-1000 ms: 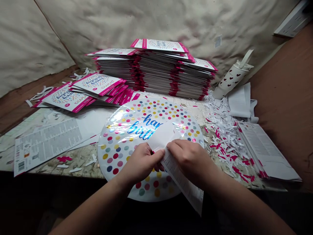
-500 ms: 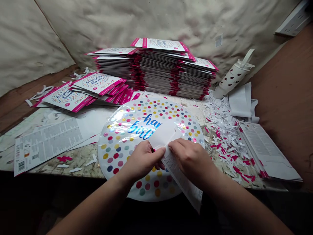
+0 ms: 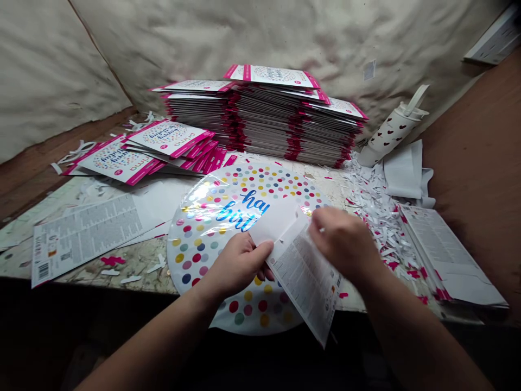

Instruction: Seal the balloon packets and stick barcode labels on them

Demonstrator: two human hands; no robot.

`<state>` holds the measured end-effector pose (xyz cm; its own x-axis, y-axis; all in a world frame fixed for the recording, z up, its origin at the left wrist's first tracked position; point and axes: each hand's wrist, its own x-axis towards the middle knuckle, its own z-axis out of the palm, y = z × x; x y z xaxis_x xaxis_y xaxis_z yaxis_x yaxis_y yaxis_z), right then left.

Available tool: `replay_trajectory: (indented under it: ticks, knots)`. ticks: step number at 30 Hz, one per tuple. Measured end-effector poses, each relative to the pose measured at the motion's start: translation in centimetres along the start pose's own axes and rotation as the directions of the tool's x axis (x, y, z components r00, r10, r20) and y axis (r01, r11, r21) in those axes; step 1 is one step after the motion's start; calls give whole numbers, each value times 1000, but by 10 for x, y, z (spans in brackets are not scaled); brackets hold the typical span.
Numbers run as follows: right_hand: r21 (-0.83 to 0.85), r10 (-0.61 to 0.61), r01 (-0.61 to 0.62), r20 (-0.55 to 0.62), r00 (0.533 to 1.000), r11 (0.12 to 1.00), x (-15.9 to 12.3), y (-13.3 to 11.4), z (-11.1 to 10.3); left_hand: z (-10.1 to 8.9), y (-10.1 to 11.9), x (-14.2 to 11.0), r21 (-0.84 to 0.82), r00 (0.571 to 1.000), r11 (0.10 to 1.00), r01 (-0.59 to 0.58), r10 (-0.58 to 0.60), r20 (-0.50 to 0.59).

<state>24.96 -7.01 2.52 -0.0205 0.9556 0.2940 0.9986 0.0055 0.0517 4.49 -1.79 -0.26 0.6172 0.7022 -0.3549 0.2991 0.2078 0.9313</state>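
Left of the round dotted disc (image 3: 195,217), I see a loose pile of pink-edged cards (image 3: 169,137). Over the disc, my left hand (image 3: 240,263) pinches a printed sleeve (image 3: 307,266), which slants past the disc's near edge on the right. Tall card stacks (image 3: 264,122) rise behind the disc. At its right side my right hand (image 3: 345,241) curls, apart from the left; I can't tell whether it grips anything. Farther right of the disc are paper scraps (image 3: 376,203) and a heart-patterned tumbler (image 3: 393,133).

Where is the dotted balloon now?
Head view, front centre: the dotted balloon overhangs the near edge of the table, beneath the left hand and held card.
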Motion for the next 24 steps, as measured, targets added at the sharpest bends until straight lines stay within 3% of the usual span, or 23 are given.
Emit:
replay_trajectory:
  ticks: [2,3,4,5,7,9,11,15,18,20,22,23,24]
  knots:
    - [-104,292,-303,-108,950,947,2,37,3,-7,-3,1,-34,998,999,24,-26,-58]
    - [-112,380,-399,-157,912,910,1,51,4,-9,-5,1,-52,995,998,33,-37,-91]
    - [-66,395,-411,-181,901,909,0,59,5,-11,-6,2,-67,992,997,42,-50,-118]
    - [24,346,-347,-167,923,938,-2,61,5,-12,-7,2,-80,989,996,49,-60,-133]
    - [278,96,-61,-115,989,959,-8,44,8,-9,-7,3,-99,990,994,53,-65,-126]
    - [428,-149,206,-162,975,880,-14,12,11,-3,-5,5,-104,994,993,47,-57,-98]
    - [370,-252,332,-249,935,867,-18,-21,16,3,-3,5,-97,997,995,33,-40,-72]
    - [191,-316,365,-246,917,911,-17,-54,24,11,2,4,-84,999,996,6,-9,-42]
    - [88,-236,258,-208,949,962,-10,-41,31,11,2,4,-77,1000,997,-5,3,-17]
    - [39,-106,118,-224,969,992,-6,-10,34,7,-1,3,-83,1000,996,5,-5,-4]
    - [-6,111,-116,-235,966,993,-5,34,35,-2,-5,2,-97,999,995,24,-27,-31]
    - [-67,313,-328,-171,934,942,-7,56,33,-6,-7,2,-112,997,993,37,-43,-60]
    - [-123,475,-484,-93,875,866,-11,75,31,-9,-10,2,-143,993,989,50,-64,-95]
